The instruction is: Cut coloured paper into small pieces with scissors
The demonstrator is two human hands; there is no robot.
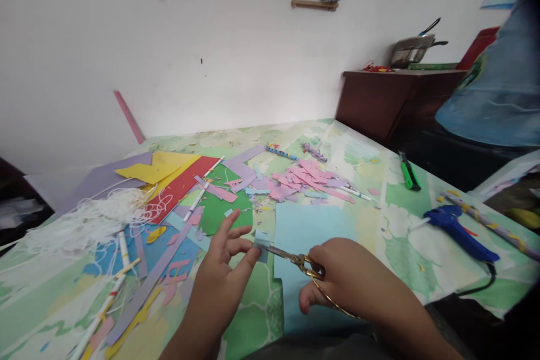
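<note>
My left hand pinches a small light-blue paper piece between thumb and index finger, its other fingers raised. Gold-handled scissors are in my right hand, with fingers and thumb in the loops. Their blades point left and meet the small paper piece at my left fingertips; whether they are cutting through it I cannot tell. Beneath the scissors lies a larger light-blue paper sheet with a notched left edge.
Pink paper scraps lie in a heap behind the blue sheet. Tangled white string and coloured sheets cover the left. At the right are a blue glue gun, a green cutter knife and a decorated stick.
</note>
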